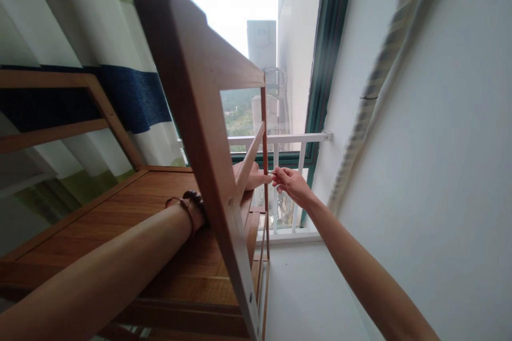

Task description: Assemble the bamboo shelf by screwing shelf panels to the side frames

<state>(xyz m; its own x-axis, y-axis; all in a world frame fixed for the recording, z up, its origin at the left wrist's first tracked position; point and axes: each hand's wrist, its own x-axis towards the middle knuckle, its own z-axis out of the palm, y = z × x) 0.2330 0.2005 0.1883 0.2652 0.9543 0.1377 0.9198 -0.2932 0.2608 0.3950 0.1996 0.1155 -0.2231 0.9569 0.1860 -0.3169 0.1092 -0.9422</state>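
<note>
A brown wooden shelf rack [160,256] stands on the left, its near upright [200,133] close to the camera. My left arm, with bracelets at the wrist, reaches across the board behind that upright. At the narrow far post [265,192], my left hand [251,177] is closed against the wood, partly hidden by a slanting side rail [251,157]. Just right of the same post, my right hand [291,184] pinches something thin and small at its fingertips; I cannot make out what it is.
Behind the rack are a window with a green frame [334,26] and a white railing [296,138]. A striped curtain [120,48] hangs at left. On the right, a wrapped pipe [372,85] runs down the white wall [452,160].
</note>
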